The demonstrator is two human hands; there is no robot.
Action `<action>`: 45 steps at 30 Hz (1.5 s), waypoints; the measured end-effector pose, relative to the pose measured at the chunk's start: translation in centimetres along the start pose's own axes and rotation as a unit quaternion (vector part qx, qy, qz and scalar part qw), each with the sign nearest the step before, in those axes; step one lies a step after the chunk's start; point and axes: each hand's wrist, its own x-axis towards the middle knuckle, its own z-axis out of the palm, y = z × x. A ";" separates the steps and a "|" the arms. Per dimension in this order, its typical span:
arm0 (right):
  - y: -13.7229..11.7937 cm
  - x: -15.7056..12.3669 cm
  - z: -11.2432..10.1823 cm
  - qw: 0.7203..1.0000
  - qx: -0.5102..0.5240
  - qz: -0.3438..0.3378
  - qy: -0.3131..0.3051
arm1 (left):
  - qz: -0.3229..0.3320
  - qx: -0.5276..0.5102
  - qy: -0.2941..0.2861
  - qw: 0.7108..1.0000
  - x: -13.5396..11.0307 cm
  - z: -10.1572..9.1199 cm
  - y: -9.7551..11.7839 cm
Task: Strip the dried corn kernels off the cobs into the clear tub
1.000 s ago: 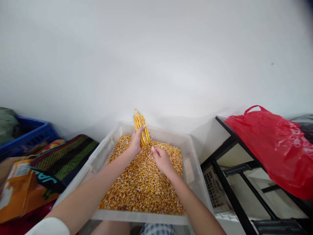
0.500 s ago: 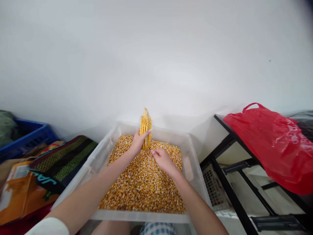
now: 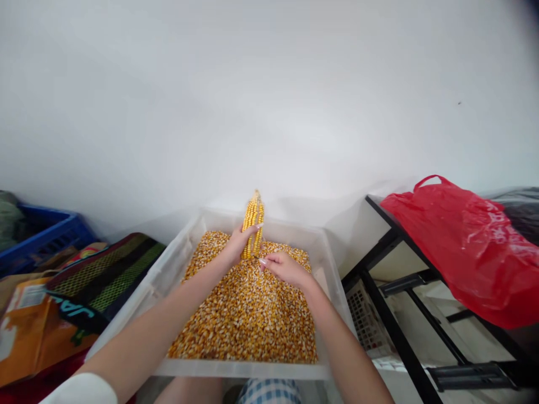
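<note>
My left hand [image 3: 240,244] grips a yellow corn cob [image 3: 253,219] upright, its lower end resting among the kernels. The cob's upper part shows rows of kernels, and my fingers hide part of it. My right hand [image 3: 286,269] is just right of the cob's base, with its fingertips pinched together next to the cob. Something thin may lie between them, too small to tell. Beneath both hands, loose dried corn kernels [image 3: 244,320] fill a clear plastic tub [image 3: 240,368].
A white wall [image 3: 269,95] rises behind the tub. On the left are a blue crate [image 3: 46,238], a striped mesh bag [image 3: 105,280] and an orange bag [image 3: 33,331]. On the right, a red plastic bag [image 3: 455,252] lies on a black metal rack [image 3: 391,314].
The cob has turned from leaning left to nearly upright and sits a little further right. My right hand has moved closer to the cob's base.
</note>
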 end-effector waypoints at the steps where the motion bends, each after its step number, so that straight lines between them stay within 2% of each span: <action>1: 0.1 0.0 -0.2 1.000 -0.008 -0.007 -0.016 | -0.013 0.003 -0.021 1.000 -0.1 0.0 0.0; 4: 0.4 0.2 -0.3 0.998 -0.045 -0.035 -0.041 | -0.033 0.013 -0.061 0.998 -0.3 0.2 -0.4; 7: 0.5 0.2 -0.3 0.995 -0.085 -0.036 -0.035 | -0.025 0.021 -0.067 0.997 -0.3 0.4 -0.9; 14: -0.3 -0.2 -0.4 0.989 -0.134 -0.061 0.013 | -0.017 -0.005 -0.013 1.000 0.4 -0.2 -1.0; 17: -0.7 -0.3 -0.1 0.981 -0.171 -0.072 0.048 | -0.004 -0.010 -0.009 1.000 0.6 -0.4 -1.1; 20: -1.1 -0.5 0.4 0.964 -0.243 -0.074 0.084 | 0.013 -0.012 0.000 1.000 0.9 -0.6 -1.4; 24: -1.4 -0.6 1.5 0.918 -0.372 -0.060 0.120 | 0.033 0.007 0.040 0.999 1.4 -1.0 -1.8; 28: -1.5 -0.4 2.5 0.889 -0.439 -0.050 0.120 | 0.072 0.068 0.079 0.992 1.9 -1.3 -2.5; 36: -1.5 -0.4 2.8 0.896 -0.433 -0.035 0.090 | 0.155 0.254 0.081 0.951 2.0 -1.4 -3.1; 39: -1.5 -0.5 2.3 0.905 -0.420 -0.030 0.055 | 0.183 0.353 0.066 0.915 1.4 -1.1 -3.3; 43: -1.3 -0.7 1.5 0.909 -0.416 -0.014 0.007 | 0.213 0.458 0.005 0.863 0.5 -0.4 -3.5; 45: -1.1 -0.7 1.2 0.911 -0.413 -0.009 0.000 | 0.200 0.452 0.012 0.869 0.5 -0.3 -3.5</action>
